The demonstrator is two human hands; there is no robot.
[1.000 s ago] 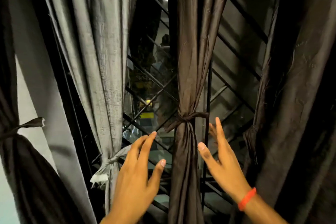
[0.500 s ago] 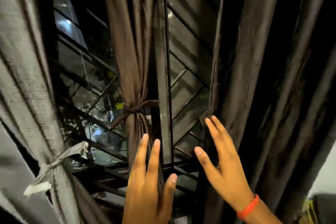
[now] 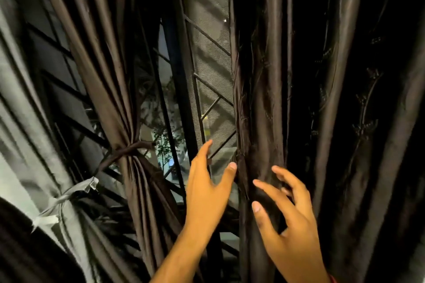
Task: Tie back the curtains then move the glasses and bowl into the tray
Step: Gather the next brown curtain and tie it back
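Neither grip has closed on anything: both hands are spread, fingers apart, at the inner edge of the dark curtain on the right (image 3: 264, 103). Left hand (image 3: 207, 188) reaches up from the lower middle, fingers pointing upward, its thumb tip at the curtain's edge; whether it actually touches the cloth cannot be told. Right hand (image 3: 287, 225) is raised just beside it, fingers lightly bent and fanned in front of the same fold, palm toward the cloth, thumb low. This curtain hangs loose in long vertical folds, passing between the 2 hands and above them. Left of the hands, a brown curtain (image 3: 119, 110) is gathered by a knotted tie (image 3: 128, 148). Farther left, a grey curtain (image 3: 27, 122) is bound by a pale tie (image 3: 66, 197). Behind them runs a window grille (image 3: 207, 80) with mesh.
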